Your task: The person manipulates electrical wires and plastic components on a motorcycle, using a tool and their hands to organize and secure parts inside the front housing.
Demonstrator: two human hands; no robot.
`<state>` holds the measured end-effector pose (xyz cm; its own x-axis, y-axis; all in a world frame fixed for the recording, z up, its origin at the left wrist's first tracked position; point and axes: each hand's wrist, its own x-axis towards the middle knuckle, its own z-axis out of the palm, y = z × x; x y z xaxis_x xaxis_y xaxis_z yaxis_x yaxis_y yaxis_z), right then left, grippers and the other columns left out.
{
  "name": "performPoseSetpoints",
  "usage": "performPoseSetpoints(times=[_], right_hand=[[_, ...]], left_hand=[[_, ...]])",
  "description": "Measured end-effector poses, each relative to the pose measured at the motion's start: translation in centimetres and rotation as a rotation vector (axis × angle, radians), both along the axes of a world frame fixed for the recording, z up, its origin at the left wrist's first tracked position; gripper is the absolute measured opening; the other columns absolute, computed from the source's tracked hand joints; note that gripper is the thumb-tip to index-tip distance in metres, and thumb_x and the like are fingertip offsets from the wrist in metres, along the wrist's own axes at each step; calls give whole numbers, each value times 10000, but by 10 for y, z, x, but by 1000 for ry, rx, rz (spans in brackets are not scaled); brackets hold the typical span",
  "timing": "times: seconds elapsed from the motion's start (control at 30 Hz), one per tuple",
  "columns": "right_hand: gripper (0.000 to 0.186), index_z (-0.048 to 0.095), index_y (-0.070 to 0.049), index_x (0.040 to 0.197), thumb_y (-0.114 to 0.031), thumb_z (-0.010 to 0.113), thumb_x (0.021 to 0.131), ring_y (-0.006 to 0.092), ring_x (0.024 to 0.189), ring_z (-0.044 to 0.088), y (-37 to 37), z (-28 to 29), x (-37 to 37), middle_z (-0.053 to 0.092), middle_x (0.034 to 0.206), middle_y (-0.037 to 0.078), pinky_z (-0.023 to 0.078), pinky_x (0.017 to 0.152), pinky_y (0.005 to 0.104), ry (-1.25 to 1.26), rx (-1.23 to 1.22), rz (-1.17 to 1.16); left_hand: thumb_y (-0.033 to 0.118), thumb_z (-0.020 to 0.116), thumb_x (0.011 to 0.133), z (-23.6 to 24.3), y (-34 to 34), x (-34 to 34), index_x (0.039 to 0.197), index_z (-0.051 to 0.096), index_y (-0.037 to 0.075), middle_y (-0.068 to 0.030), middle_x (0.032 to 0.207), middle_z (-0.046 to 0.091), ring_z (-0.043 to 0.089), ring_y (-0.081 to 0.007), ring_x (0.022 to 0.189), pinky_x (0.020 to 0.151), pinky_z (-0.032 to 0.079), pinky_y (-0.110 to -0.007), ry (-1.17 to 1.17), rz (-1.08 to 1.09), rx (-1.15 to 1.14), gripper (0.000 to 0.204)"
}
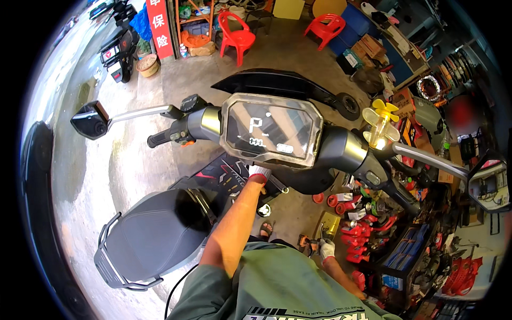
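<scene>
Reading clock hours around the lit digital dash (272, 130) of the scooter (144, 234), the gloved left hand (260, 172) is at about half past six, just below the dash's lower rim, its fingertips hidden, so I cannot tell whether they are apart, together or clamped on something. The gloved right hand (327, 249) is low at five o'clock, beside the yellow tray (330, 225) and near the orange-and-black power tool (303, 241); its fingers are too small to read, so I cannot tell whether it grips anything. The scooter spreads across the middle, its saddle (154, 234) between seven and eight. With the two hands working well apart, good handling would mean a light, steady left hand as a reference point, and a look down before the right hand closes on anything among the tools. The lit dash suggests the power is on, so it would be wise to avoid the right handlebar grip (401, 196) at four o'clock. Anything lifted from five o'clock is best brought up clear of that bar and the dash's edge.
</scene>
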<state>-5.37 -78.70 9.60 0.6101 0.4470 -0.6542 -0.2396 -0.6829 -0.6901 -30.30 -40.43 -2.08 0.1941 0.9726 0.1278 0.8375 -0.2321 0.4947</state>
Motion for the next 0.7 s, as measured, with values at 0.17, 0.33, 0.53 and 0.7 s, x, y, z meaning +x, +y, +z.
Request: performPoseSetpoints(times=[0.17, 0.33, 0.53, 0.7], right_hand=[[174, 702, 4, 1019, -139, 628, 954, 150, 767, 637, -8, -21, 16, 695, 844, 67, 513, 677, 307, -118, -85, 50], [118, 619, -63, 905, -150, 577, 973, 150, 412, 472, -8, -16, 14, 544, 614, 21, 343, 366, 300, -90, -58, 20], [97, 634, -76, 946, -157, 588, 972, 122, 479, 486, 0, 4, 21, 532, 636, -12, 417, 397, 300, -90, -133, 148], [110, 665, -103, 1029, -167, 602, 967, 113, 493, 499, 19, 26, 15, 551, 655, -25, 410, 386, 296, -127, -93, 188]], left_hand=[[225, 462, 974, 55, -5, -11, 1099, 692, 117, -94, 1145, 707, 638, -266, 1095, 934, 478, -403, -18, -51, -116, 283], [255, 427, 982, 88, -15, -2, 890, 690, 196, -60, 963, 700, 633, -192, 933, 814, 474, -398, 234, 32, 34, 285], [196, 539, 912, 129, -26, -4, 978, 669, 84, -150, 1006, 663, 604, -329, 1022, 869, 473, -420, 187, 1, -117, 184], [221, 671, 855, 136, -16, 1, 1059, 647, -21, -233, 1149, 614, 599, -388, 1112, 968, 503, -426, -540, 379, -422, 318]])
